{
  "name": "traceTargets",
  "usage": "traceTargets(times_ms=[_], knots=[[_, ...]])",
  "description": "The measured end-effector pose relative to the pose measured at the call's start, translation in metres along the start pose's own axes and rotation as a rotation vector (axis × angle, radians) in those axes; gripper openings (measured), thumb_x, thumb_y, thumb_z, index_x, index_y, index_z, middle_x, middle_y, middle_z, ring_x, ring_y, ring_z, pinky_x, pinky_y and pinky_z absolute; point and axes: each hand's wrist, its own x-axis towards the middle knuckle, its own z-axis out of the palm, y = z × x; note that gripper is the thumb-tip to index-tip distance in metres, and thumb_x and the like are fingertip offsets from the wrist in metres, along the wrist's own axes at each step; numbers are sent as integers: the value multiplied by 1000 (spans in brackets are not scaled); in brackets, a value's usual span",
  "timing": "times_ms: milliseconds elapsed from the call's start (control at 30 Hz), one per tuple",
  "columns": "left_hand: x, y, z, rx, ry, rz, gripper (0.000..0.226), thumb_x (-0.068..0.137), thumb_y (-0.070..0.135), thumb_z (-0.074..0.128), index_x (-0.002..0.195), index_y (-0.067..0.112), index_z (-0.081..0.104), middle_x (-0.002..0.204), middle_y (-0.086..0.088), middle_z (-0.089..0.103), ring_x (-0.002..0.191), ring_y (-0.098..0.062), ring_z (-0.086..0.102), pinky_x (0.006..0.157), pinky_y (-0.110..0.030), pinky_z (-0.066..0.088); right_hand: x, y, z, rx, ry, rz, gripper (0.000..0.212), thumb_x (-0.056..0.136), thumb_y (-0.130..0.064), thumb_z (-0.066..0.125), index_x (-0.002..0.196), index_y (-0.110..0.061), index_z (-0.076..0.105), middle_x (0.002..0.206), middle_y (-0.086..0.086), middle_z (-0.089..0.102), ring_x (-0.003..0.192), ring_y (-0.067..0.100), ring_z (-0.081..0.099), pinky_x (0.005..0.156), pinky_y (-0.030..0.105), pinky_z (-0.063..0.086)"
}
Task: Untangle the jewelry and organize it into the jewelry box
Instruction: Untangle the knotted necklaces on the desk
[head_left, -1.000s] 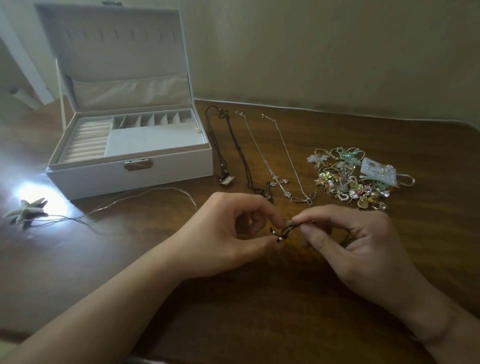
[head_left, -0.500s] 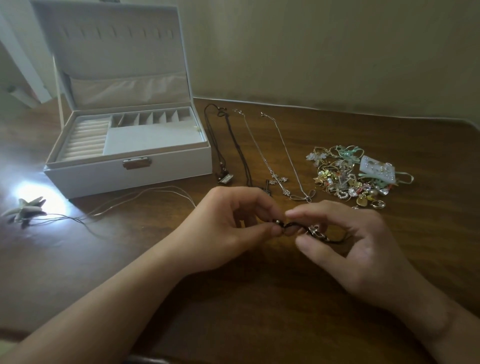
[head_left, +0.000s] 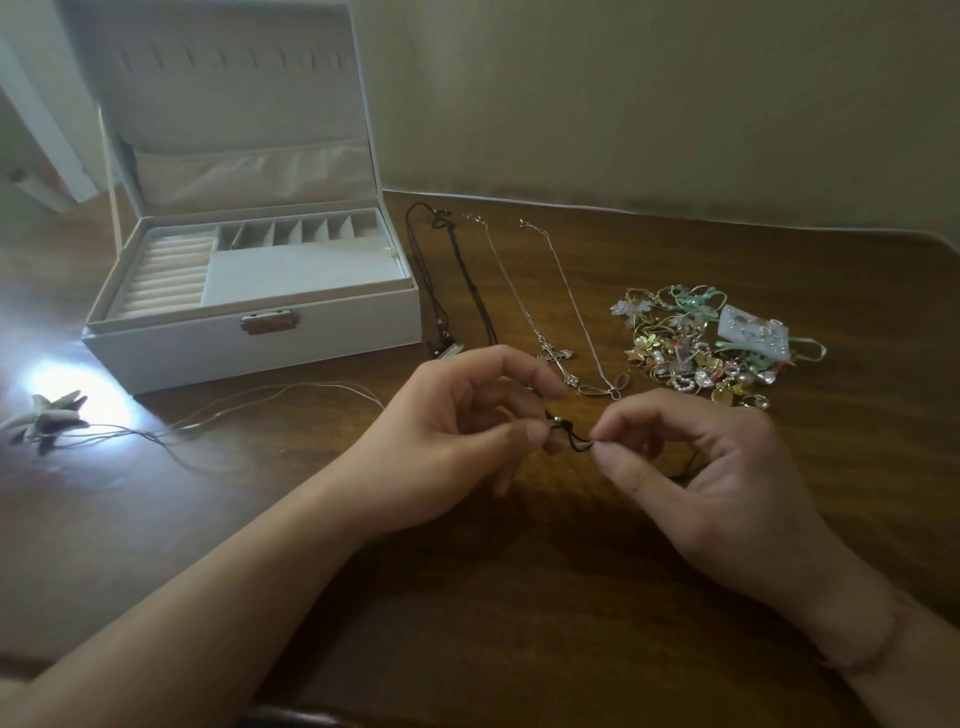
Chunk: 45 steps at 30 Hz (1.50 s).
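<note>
Two bare hands low over a brown wooden table (head_left: 519, 597), fingertips nearly meeting. Left hand (head_left: 447, 441) pinched narrow, thumb and forefinger closed on one end of a short black cord (head_left: 569, 434) with a small silver bead near the thumb. Right hand (head_left: 711, 467) likewise pinched, thumb and forefinger gripping the cord's other end; remaining fingers curled loosely underneath. Cord stretched in the small gap between the two pinches, raised off the wood (the rest of it hidden behind the right palm).

Behind the hands, four necklaces laid out straight and side by side: two dark cord necklaces (head_left: 470, 280), then a silver chain with a cross pendant (head_left: 556, 356), then a thin silver chain with a loop pendant (head_left: 602, 387). Right of those, one tangled heap of small jewelry (head_left: 691, 353), gold, pearl and mint-green pieces, too knotted to count, with one pale earring card (head_left: 750, 338) on top.

Far left, one white jewelry box (head_left: 249, 343), lid upright, tray showing ring rolls, a row of six small compartments and one larger flat section. In front of the box, a fifth necklace on a pale thin cord (head_left: 270, 400), ending in a starfish pendant (head_left: 49, 415) beside a bright patch of glare.
</note>
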Motion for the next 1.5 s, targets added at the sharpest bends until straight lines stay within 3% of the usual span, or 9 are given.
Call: traceTargets(times_ms=[167,367,533,700,900,1067,1167,1367,1500], knots=[[2,3,5,70,-29,16,24,87,9,70,110,8,65,100,-10,68,68,-15,62,62,-28,52,1,-1,1,-12,-28,29,7,83,-32,64,83,-26,67,76,-11,67,74,9,65,67,12,45],[3,1,6,139,28,31,9,86,5,71,93,8,68,82,5,68,71,-11,64,64,-23,51,3,-3,0,107,5,96,10,80,-30,75,89,-27,72,83,-12,73,81,10,70,72,17,53],[3,4,5,125,50,-5,13,87,3,69,98,9,70,82,5,71,69,-6,64,61,-16,49,3,-4,1,188,61,180,18,74,-25,74,92,-25,72,84,-8,76,81,11,72,73,24,57],[4,1,5,249,45,-36,13,90,9,68,100,14,75,85,0,74,77,-12,69,69,-25,55,3,-3,3,219,65,190,19,80,-10,74,96,-21,72,82,0,75,75,16,74,70,30,60],[5,0,6,176,48,-86,12,95,6,61,93,16,67,74,1,70,61,-8,63,56,-13,45,1,-3,2,208,9,182,31,70,-28,77,101,-26,72,85,-2,73,77,17,73,70,24,59],[6,-1,7,120,64,-88,9,98,5,55,98,11,61,75,-6,71,57,-15,61,51,-13,42,1,2,4,-22,75,140,19,76,-34,73,94,-29,73,77,-11,71,65,14,68,56,27,56],[6,-1,8,96,48,-93,12,98,2,54,101,10,62,82,-8,72,58,-17,62,51,-13,43,2,1,4,-148,60,66,16,81,-35,69,90,-24,76,80,-16,69,71,8,66,59,16,50],[5,2,9,39,32,-91,22,98,14,47,105,12,68,89,-9,71,69,-20,64,56,-25,48,2,4,7,-110,123,75,6,80,-21,75,85,-24,76,76,-13,70,69,9,66,57,18,51],[5,-1,6,21,36,-110,20,100,6,51,103,14,70,83,-5,71,68,-16,63,60,-23,48,3,4,7,-66,81,78,1,88,-26,71,89,-27,71,80,-15,68,75,10,66,62,17,50]])
